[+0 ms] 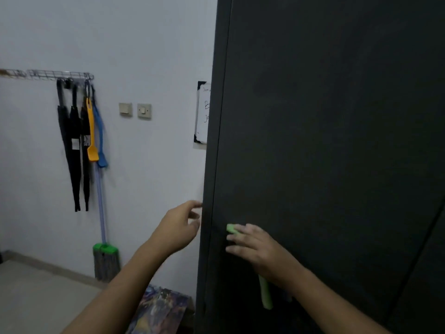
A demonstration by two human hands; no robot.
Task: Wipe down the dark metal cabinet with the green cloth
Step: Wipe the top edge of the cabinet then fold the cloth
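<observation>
Clearly you're mid-wipe — your right hand [255, 247] presses the green cloth [265, 294] flat low on the cabinet [325, 141]; your left hand [180, 225] hovers loosely spread at its edge — everything above looks left to do.

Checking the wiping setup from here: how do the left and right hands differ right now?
The right hand lies flat on the cabinet face with the green cloth under it; the left hand holds nothing. The left hand sits higher, fingers curled at the cabinet's left edge. Both are bare.
</observation>
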